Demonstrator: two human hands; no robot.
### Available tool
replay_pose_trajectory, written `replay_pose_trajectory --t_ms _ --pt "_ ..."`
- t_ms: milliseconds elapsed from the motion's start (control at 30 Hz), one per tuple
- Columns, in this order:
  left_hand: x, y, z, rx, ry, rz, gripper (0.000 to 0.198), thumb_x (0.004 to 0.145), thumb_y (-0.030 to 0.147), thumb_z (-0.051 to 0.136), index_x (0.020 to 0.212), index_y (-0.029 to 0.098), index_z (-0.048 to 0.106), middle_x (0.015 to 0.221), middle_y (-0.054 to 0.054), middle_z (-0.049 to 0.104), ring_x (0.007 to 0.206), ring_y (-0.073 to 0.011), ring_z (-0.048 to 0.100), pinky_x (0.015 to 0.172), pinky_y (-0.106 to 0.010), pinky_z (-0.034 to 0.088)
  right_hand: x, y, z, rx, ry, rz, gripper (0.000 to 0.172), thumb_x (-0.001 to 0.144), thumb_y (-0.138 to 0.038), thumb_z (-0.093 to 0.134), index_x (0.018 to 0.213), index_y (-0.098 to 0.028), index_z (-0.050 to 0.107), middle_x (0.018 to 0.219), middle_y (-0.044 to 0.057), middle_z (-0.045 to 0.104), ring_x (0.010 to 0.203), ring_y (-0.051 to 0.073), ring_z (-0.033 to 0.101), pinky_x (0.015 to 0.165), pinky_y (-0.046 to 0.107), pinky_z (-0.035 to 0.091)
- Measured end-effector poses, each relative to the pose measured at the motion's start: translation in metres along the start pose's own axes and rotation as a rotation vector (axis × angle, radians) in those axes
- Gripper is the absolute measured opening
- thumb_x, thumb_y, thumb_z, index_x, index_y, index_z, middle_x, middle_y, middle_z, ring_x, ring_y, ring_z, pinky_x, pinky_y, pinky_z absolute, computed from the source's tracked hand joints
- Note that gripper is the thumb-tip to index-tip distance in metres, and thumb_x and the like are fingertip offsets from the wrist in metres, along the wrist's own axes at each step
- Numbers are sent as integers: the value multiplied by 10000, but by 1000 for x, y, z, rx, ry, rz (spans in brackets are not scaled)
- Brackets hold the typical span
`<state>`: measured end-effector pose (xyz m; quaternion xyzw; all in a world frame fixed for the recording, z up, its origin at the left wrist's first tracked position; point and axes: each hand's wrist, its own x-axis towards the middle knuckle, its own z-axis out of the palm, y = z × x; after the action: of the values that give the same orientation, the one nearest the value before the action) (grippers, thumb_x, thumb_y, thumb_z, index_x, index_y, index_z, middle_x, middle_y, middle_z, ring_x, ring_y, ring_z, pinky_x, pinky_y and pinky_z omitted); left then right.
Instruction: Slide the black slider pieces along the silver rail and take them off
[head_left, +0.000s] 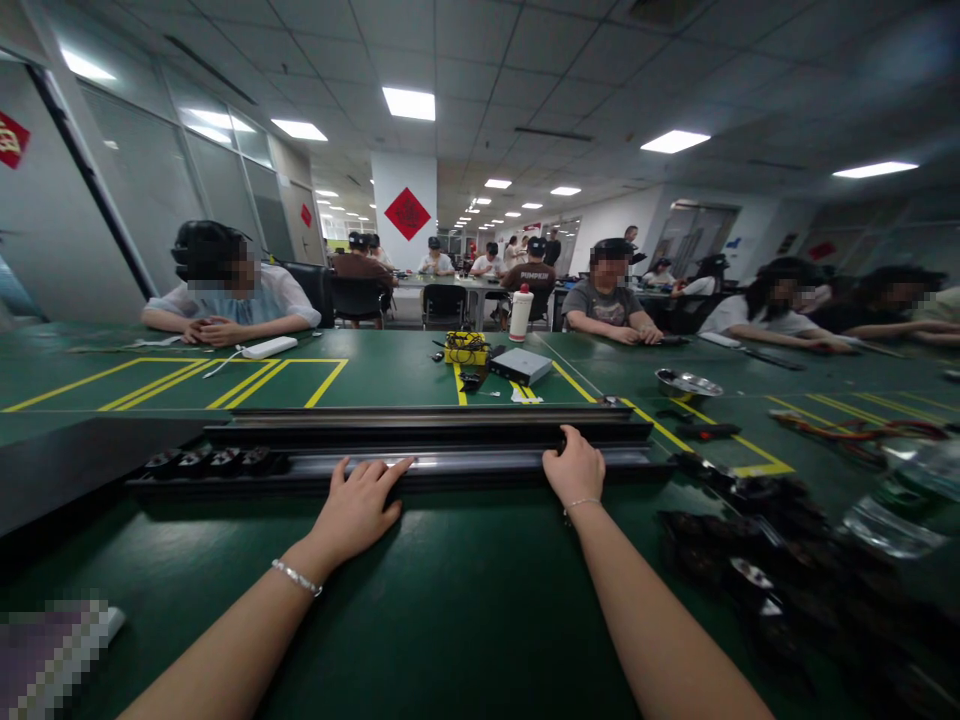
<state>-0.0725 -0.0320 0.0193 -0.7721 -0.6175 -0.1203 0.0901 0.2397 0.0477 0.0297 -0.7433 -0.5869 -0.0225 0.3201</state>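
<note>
A long black channel (465,463) with a shiny inside lies crosswise on the green table. Several black socket modules (225,458) sit in a row at its left end. My left hand (360,505) rests at the channel's front edge, fingers stretched out and thumb apart, holding nothing. Toward the right end, my right hand (577,465) has its fingers closed at the channel; a small dark thing shows by the fingertips, but I cannot make out what it is. Right behind lies another long black rail (435,433).
Loose black modules (750,580) are heaped at the right, beside a clear plastic bottle (904,500). A metal bowl (688,384), a grey box (520,366) and a yellow bin (466,348) stand farther back. A dark panel (82,460) lies left. Other people sit across the table.
</note>
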Motion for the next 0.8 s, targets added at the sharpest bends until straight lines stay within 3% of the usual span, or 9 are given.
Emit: replay_pose_trajectory --t_ms 800 --pt "1 -3 2 12 -17 5 560 809 347 418 1364 311 352 1079 -52 595 1065 -238 513 1049 -531 137 17 31 -11 12 61 178 492 731 -172 469 1222 -146 488 1179 118 576 1125 234 501 1005 411 276"
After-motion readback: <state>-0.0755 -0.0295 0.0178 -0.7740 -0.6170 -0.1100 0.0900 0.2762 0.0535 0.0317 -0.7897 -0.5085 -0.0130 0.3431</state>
